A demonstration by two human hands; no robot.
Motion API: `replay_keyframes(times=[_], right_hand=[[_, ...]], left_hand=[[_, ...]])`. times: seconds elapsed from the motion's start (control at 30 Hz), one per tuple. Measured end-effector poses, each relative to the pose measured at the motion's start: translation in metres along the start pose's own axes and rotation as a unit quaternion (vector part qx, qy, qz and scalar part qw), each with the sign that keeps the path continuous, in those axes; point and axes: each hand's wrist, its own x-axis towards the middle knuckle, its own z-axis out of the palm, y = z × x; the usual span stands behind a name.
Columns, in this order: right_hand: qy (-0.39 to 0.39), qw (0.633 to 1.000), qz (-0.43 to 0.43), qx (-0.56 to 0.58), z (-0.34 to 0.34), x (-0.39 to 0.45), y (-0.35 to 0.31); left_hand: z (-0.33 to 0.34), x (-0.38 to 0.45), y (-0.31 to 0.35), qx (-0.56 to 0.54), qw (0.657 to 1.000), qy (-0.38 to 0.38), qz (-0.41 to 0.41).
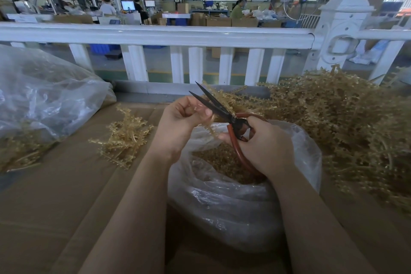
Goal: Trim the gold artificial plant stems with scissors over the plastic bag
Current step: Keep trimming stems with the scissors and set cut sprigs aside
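gold stem (205, 125) in left grip (182, 122); one scissors (222, 111) in right grip (264, 144); two bags

The scissors (224, 113) have dark, near-black blades and reddish-brown handles. The artificial plant stems (347, 118) are pale gold. The plastic bag (233, 204) is clear with whitish glare, golden trimmings showing inside. The bench (66, 196) is cardboard brown; the railing (155, 34) is white.

So the work surface is flattened brown cardboard (66, 196). Sitting on it: an open clear plastic bag (233, 213) of gold bits in the middle, a small gold sprig bunch (124, 138) left of it, a huge gold stem pile (347, 122) on the right. Another clear bag (42, 95) slumps far left.
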Motion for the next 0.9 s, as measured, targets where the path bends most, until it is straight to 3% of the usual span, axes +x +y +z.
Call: replay_keyframes(times=[0.27,0.63,0.9], right_hand=[[-0.025,0.999,0.004,0.028,-0.001,0.0,0.0],[0.022,0.999,-0.018,-0.027,0.002,-0.001,0.001],[0.023,0.999,-0.021,-0.021,0.0,-0.001,-0.001]], left_hand=[[0.005,-0.002,0.0,-0.017,1.0,0.015,-0.004],[0.011,-0.004,0.002,-0.038,0.996,0.073,-0.027],[0.007,-0.004,-0.001,-0.048,0.996,0.059,-0.045]])
